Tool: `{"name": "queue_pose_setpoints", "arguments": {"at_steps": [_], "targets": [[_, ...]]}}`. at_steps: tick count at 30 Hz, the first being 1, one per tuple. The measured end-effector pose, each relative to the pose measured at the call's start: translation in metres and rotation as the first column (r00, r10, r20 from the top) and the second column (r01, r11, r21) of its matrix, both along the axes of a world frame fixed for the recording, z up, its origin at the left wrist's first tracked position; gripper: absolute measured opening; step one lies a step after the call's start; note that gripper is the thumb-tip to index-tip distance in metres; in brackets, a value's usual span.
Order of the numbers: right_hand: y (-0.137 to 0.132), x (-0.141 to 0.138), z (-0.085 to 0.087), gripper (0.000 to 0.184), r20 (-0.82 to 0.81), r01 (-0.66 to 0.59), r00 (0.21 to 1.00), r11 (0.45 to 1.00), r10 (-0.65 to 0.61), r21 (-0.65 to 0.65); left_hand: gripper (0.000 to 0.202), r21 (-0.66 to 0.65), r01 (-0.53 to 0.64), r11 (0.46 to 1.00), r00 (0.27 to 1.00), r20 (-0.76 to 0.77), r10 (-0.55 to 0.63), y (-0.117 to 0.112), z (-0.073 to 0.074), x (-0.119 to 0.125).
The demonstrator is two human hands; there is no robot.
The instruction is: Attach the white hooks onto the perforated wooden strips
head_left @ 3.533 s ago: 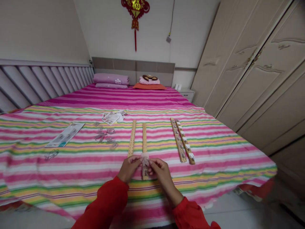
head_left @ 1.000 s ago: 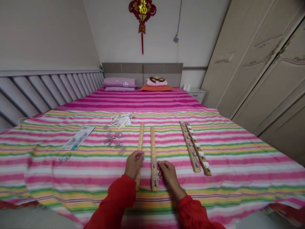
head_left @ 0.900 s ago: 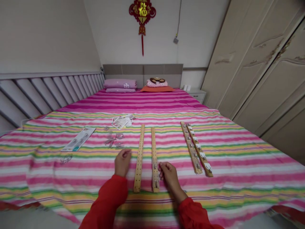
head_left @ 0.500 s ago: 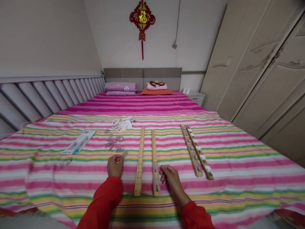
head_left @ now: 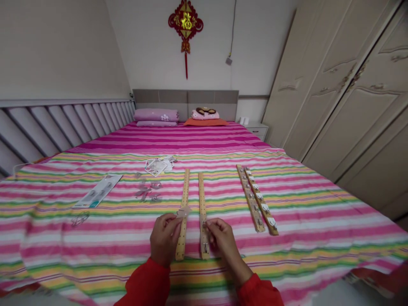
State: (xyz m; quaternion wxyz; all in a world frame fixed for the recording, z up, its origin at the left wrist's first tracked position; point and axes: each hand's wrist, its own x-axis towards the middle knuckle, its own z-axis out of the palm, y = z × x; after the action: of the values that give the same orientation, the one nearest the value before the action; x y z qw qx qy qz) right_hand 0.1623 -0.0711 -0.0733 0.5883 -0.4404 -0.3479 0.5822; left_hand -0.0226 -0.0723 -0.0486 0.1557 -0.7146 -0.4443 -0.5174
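Dim, soft light; edges stretched, details blurry.

Got a small clear hook pad (head_left: pixel 184 211) pinched in my L hand (head_left: pixel 163 238), tilted above the L strip (head_left: pixel 185 191). That & the R strip (head_left: pixel 202 195): pale yellow, w/ rows of holes, flat, approx. parallel; 2 metal hooks (head_left: pixel 205 247) on R one's near end.

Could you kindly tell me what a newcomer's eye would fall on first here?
Probably the brightly striped sheet across the lower part of the view, then the red and gold ornament hanging above the headboard. Next might come the hands near the middle: the left hand pinches a small clear piece that appears over one wooden strip, while the right hand is at another strip.
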Motion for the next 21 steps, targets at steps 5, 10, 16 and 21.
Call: {"name": "queue_pose_setpoints", "arguments": {"at_steps": [5,10,16,21], "targets": [[-0.008,-0.006,0.023,0.036,0.003,-0.058,0.998,0.998,0.058,0.032,0.016,0.002,0.058,0.998,0.998,-0.022,-0.058,-0.011,0.008,0.019],[-0.009,0.002,0.028,0.035,-0.012,-0.023,1.0,0.999,0.024,0.048,0.017,-0.023,0.133,0.991,0.987,-0.084,-0.135,-0.019,0.006,0.026],[-0.02,-0.006,0.028,0.035,-0.065,-0.073,0.995,0.997,0.073,-0.002,0.013,-0.028,0.077,0.997,0.995,-0.06,-0.078,-0.022,0.004,0.038],[-0.022,-0.01,0.026,0.033,-0.076,-0.042,0.996,0.999,0.04,-0.015,0.015,-0.052,0.083,0.995,0.994,-0.066,-0.086,-0.025,0.004,0.048]]}}
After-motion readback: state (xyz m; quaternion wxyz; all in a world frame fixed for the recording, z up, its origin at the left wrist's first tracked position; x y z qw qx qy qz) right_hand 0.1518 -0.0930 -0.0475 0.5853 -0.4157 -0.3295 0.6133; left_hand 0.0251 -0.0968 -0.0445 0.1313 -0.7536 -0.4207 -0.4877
